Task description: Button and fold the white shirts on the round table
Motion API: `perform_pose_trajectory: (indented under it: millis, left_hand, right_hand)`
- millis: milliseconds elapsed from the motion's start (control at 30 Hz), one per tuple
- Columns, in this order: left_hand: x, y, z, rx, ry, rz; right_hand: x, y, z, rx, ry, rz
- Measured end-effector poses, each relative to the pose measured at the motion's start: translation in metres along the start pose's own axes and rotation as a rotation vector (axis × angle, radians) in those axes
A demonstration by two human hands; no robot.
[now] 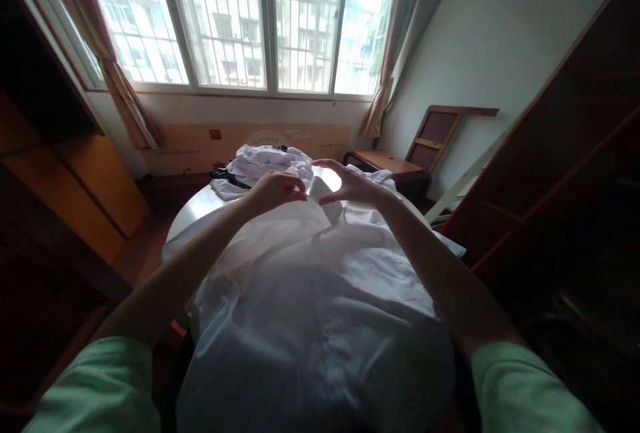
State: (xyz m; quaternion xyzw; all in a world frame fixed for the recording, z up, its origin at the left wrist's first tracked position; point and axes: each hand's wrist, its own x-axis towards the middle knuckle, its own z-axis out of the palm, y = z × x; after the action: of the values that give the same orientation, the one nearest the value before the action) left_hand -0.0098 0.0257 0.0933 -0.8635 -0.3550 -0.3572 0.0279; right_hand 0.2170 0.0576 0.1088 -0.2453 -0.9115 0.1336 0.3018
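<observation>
Head view, under both hands: a white shirt [320, 300] is lying spread over the round white counter [193, 216], its collar end reaching the hands.
Left hand [274, 191]: it is curling closed, fingertips pinching the shirt fabric at the collar.
Right hand [350, 185]: it is resting on the collar just beside the left hand, thumb and fingers bent and gripping a fold of white cloth.
Beyond the hands: a heap of white clothes [267, 163] is sitting on the counter, with a dark strap poking out on its left.
Right of the right hand: a wooden side table [383, 161] is standing near the wall.
Farther beyond: a window [240, 20] is glowing between curtains.
</observation>
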Motion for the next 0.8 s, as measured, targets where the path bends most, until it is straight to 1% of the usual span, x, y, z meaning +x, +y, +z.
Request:
perform_pose_trajectory:
  millis: [67, 133, 200, 267, 333, 400, 467, 533, 600, 700, 800]
  left_hand:
    - [-0.002, 0.007, 0.001, 0.003, -0.007, 0.034]
    - [-0.006, 0.011, 0.001, 0.016, -0.007, 0.044]
    - [-0.011, 0.01, 0.001, 0.049, -0.003, 0.031]
    - [-0.018, 0.005, 0.0, 0.098, 0.001, -0.002]
    - [-0.027, -0.005, -0.003, 0.148, -0.005, -0.044]
    - [-0.037, -0.016, -0.007, 0.195, -0.01, -0.086]
    - [-0.046, -0.027, -0.012, 0.246, -0.002, -0.132]
    - [-0.054, -0.034, -0.017, 0.288, 0.022, -0.178]
    - [-0.06, -0.039, -0.021, 0.314, 0.054, -0.222]
    - [-0.062, -0.042, -0.022, 0.35, 0.082, -0.273]
    - [-0.054, -0.039, -0.019, 0.339, 0.016, -0.254]
  right_hand:
    - [0.006, -0.005, -0.003, 0.048, -0.106, -0.055]
    - [0.01, -0.008, -0.004, 0.079, -0.185, -0.065]
    - [0.011, -0.009, -0.004, 0.059, -0.203, -0.041]
    - [0.009, -0.008, -0.002, -0.011, -0.145, -0.005]
    - [0.006, -0.005, -0.001, -0.077, -0.033, 0.032]
    - [0.002, -0.002, -0.001, -0.105, 0.075, 0.067]
    - [0.0, 0.0, -0.002, -0.12, 0.138, 0.099]
    - [-0.002, 0.001, -0.004, -0.152, 0.143, 0.125]
    - [-0.002, 0.001, -0.006, -0.196, 0.121, 0.148]
    - [-0.001, -0.002, -0.005, -0.247, 0.123, 0.165]
    - [0.0, -0.009, 0.002, -0.251, 0.163, 0.145]
